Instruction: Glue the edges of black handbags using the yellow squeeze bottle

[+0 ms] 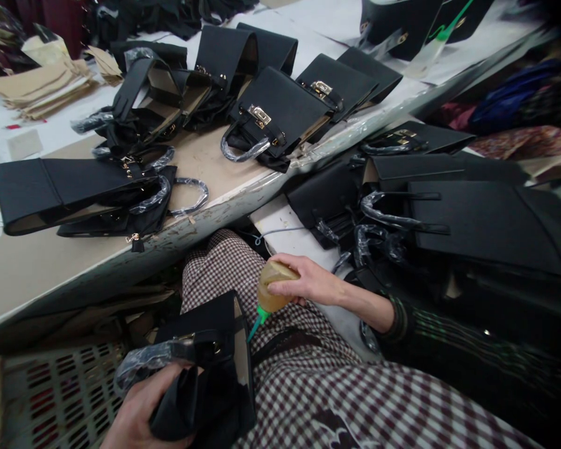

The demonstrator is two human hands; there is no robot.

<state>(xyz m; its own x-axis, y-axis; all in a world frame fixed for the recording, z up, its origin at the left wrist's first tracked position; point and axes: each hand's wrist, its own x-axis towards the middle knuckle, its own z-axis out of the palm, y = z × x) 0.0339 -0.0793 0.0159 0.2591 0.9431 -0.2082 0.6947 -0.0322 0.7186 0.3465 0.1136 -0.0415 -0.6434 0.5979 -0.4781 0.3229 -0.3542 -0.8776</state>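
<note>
Two closed grips: the left hand holds a black handbag, the right hand a tilted squeeze bottle beside it; oversqueezing could stain the handbag.

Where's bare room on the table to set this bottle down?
The table's near edge, below the leftmost black bag, is bare; so is a smaller patch between that bag and the front clasped bag. Crowded: the bag pile at right.
</note>
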